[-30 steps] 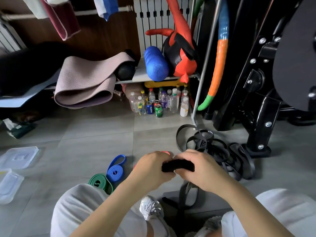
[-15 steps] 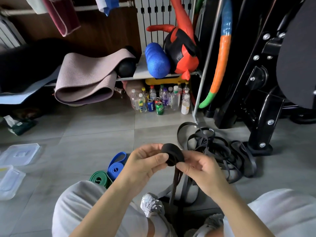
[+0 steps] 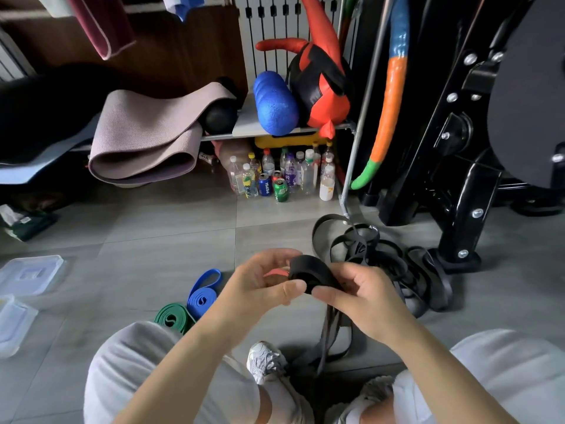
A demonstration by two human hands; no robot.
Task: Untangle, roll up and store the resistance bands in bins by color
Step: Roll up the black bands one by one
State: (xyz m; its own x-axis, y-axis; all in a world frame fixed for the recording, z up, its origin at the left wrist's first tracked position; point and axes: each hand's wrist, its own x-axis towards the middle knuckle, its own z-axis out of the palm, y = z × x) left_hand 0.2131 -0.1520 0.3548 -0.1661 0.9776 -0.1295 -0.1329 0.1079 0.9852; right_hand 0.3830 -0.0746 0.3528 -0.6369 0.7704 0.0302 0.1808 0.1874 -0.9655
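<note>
**Black band half rolled, and one can I can actually read**

On my feed both hands are up over the floor tiles. The left hand (image 3: 260, 283) has thumb and fingers curled onto the black roll (image 3: 307, 270). The right hand (image 3: 360, 292) pinches the same roll from the other side. The loose tail (image 3: 328, 328) of that band hangs down between the knees, next to a white sneaker (image 3: 264, 359). A sliver of red band (image 3: 275, 272) pokes out behind the left fingers.

Just past the right hand, the black tangle (image 3: 394, 267) sits on the floor. Left of the hands, the blue roll (image 3: 201, 296) and green roll (image 3: 171, 316) lie touching each other. The clear bins (image 3: 29, 275) are at the far left edge.

The only writing I can make out is "PEPSI" on the blue can (image 3: 265, 185) among the bottles (image 3: 307, 174) under the shelf. The green can (image 3: 280, 190) beside it has a logo, but it's too blurry to read.
</note>
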